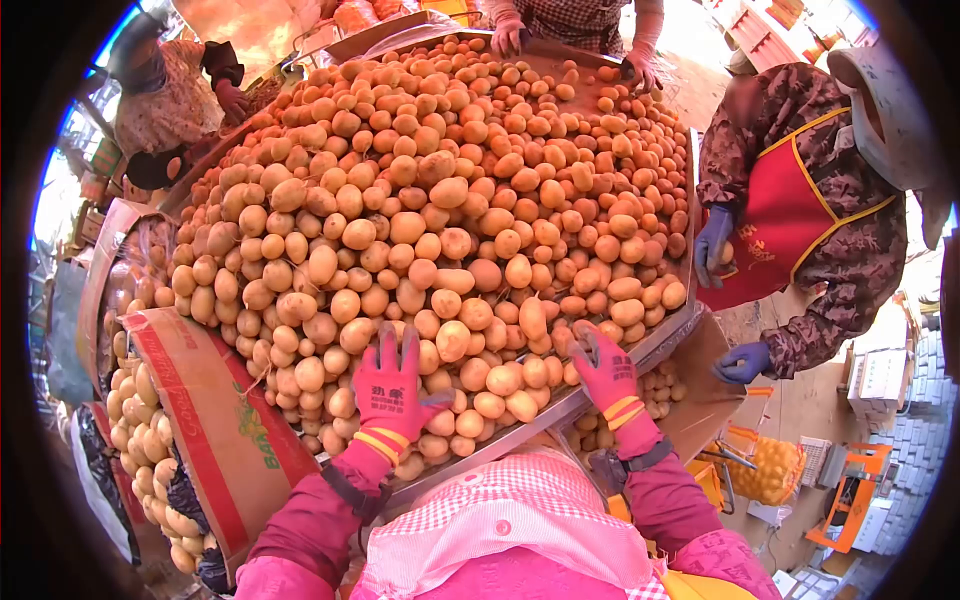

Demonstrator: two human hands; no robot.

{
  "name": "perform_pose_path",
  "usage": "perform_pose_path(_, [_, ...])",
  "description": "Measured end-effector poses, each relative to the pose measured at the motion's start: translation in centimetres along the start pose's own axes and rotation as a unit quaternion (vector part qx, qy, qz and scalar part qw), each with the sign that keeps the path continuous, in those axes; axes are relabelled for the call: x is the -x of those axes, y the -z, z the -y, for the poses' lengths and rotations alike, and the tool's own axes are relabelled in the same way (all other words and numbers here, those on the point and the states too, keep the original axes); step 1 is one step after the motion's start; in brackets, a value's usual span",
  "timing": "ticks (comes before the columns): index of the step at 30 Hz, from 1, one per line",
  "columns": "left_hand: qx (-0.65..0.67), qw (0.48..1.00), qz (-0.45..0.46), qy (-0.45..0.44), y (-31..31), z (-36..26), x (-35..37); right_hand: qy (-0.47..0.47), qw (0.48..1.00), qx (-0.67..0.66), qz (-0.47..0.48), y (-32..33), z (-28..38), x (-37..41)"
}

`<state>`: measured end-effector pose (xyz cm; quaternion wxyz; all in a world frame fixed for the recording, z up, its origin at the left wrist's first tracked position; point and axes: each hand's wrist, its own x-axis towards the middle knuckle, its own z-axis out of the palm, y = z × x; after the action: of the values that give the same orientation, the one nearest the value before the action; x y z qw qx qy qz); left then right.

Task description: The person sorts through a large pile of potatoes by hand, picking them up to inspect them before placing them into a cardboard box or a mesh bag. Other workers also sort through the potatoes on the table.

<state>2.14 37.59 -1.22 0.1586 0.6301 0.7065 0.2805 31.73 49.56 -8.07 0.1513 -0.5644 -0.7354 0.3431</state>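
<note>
A broad heap of potatoes [420, 225] covers a metal-edged sorting table [515, 437] in front of me. My left hand [388, 388], in a pink glove with yellow bands, rests on the near potatoes with fingers stretched out and thumb apart. My right hand [606, 374], gloved alike, lies on the heap by the table's right near edge. Its fingers are spread, and no potato shows in its grip. Both palms face down, so whatever is directly beneath them is hidden.
A cardboard box [225, 425] of potatoes stands at left, and another carton [712, 385] sits below the right edge. Co-workers stand round the table: one in a red apron [775, 225] at right, others at far side and left. A net sack [770, 470] lies lower right.
</note>
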Motion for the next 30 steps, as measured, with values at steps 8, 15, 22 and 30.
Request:
perform_pose_path(8, [0.090, 0.994, 0.018, 0.060, -0.1, -0.7, -5.7, -0.004, 0.992, -0.055, 0.116, -4.9, 1.4, -10.5])
perform_pose_path(15, [0.325, 0.942, 0.031, 0.076, -1.9, -3.2, -4.6, 0.020, 0.873, -0.419, 0.248, -1.6, 10.4, -4.9])
perform_pose_path(22, [0.493, 0.849, 0.165, 0.091, 0.6, -2.8, -1.0, 0.314, 0.892, -0.251, 0.205, 0.3, 9.7, -5.5])
perform_pose_path(30, [0.524, 0.819, 0.217, 0.086, 0.5, -3.3, 0.6, 0.226, 0.951, -0.178, 0.110, 0.4, 11.4, -0.2])
